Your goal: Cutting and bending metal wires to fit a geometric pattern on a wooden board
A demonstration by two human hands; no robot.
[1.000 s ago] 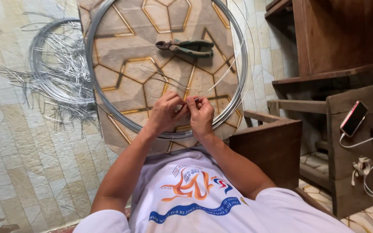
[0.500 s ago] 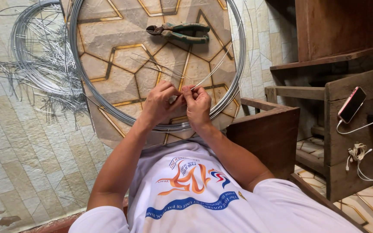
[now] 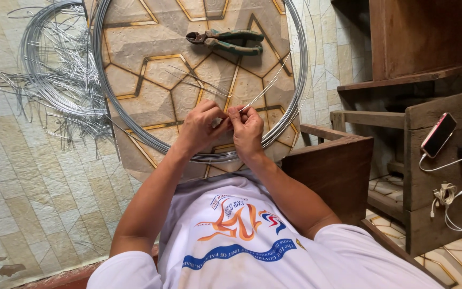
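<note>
Hands (image 3: 225, 128) as before, both pinched shut on thin wire (image 3: 274, 77), above wire hoop (image 3: 135, 134).

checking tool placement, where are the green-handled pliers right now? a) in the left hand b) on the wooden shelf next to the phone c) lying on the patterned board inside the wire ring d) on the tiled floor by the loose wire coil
c: the pliers lie on the patterned board, inside the wire ring, beyond the left hand and right hand, which pinch a thin wire.
</note>
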